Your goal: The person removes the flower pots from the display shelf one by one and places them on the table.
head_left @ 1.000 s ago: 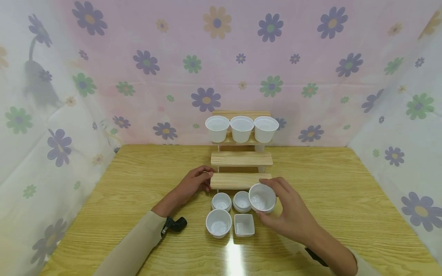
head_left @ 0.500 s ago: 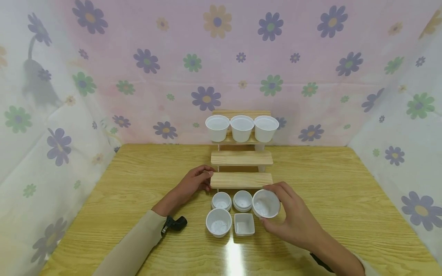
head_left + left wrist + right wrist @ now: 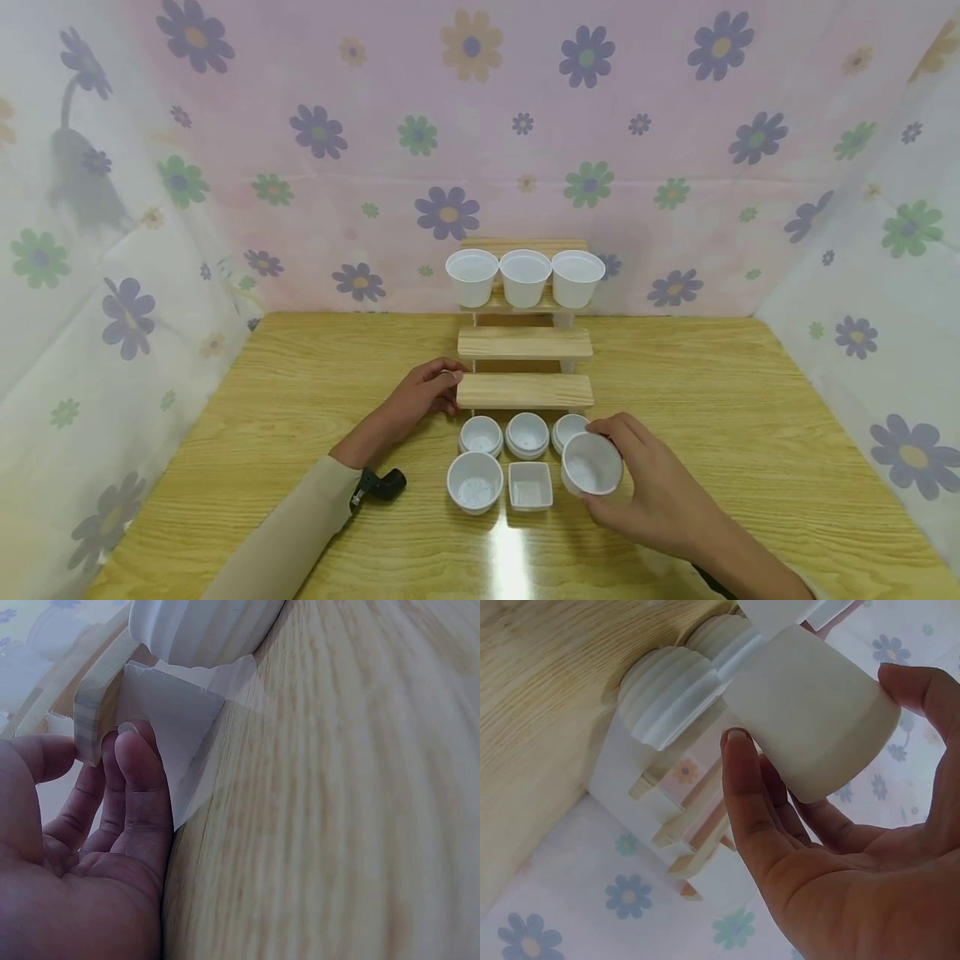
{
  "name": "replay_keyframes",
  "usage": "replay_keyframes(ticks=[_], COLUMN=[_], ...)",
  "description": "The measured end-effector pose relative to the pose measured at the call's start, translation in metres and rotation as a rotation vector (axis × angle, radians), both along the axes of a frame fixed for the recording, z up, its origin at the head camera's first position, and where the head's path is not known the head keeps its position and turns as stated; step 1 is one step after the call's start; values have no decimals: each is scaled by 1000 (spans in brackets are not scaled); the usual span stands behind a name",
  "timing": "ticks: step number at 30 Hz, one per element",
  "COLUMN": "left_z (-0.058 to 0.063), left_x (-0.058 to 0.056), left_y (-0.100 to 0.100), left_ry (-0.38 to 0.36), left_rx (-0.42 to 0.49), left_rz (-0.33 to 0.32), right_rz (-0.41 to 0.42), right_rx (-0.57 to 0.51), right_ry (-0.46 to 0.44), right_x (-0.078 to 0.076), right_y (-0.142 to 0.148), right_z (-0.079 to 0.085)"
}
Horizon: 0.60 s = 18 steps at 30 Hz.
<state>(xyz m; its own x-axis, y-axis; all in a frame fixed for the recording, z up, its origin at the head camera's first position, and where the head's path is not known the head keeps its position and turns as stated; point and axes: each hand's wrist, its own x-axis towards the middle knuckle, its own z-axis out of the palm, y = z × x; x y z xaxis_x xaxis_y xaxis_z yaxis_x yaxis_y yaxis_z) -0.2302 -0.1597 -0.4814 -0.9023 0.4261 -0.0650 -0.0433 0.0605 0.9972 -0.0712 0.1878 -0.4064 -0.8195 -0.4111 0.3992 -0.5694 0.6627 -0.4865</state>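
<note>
My right hand (image 3: 660,492) pinches a white round pot (image 3: 592,463) by its sides, between thumb and fingers. In the right wrist view this pot (image 3: 810,712) is tapered, held above the table. My left hand (image 3: 422,398) holds the left end of the lowest step of a tiered wooden stand (image 3: 525,392); in the left wrist view, thumb and fingertips touch the board's end (image 3: 97,712). Several small white pots stand before the stand: a ribbed round pot (image 3: 481,437), another (image 3: 527,435), a third (image 3: 570,430) partly hidden, a larger round pot (image 3: 475,483) and a square pot (image 3: 530,487).
On the stand's top step stand a left white pot (image 3: 472,283), a middle one (image 3: 526,283) and a right one (image 3: 577,283). The wooden table (image 3: 300,358) is backed by a flowered cloth (image 3: 480,108). A black strap fitting (image 3: 384,487) sits at my left wrist.
My right hand has moved right and toward me with the round pot. The third ribbed pot behind it has come into view. My left hand has stayed at the stand.
</note>
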Motion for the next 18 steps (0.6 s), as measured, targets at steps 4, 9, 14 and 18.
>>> replay_keyframes(ticks=[4, 9, 14, 18], left_z=[-1, -2, 0, 0], left_x=[-1, -1, 0, -1], left_y=[-1, -2, -1, 0], left_ry=[7, 12, 14, 8], left_rx=[-3, -3, 3, 2], left_rz=[-5, -5, -6, -3], right_rz=[-2, 2, 11, 21], right_rx=[32, 83, 121, 139], right_ry=[-2, -40, -125, -149], right_x=[2, 2, 1, 1], right_y=[1, 1, 1, 2], right_z=[1, 0, -2, -6])
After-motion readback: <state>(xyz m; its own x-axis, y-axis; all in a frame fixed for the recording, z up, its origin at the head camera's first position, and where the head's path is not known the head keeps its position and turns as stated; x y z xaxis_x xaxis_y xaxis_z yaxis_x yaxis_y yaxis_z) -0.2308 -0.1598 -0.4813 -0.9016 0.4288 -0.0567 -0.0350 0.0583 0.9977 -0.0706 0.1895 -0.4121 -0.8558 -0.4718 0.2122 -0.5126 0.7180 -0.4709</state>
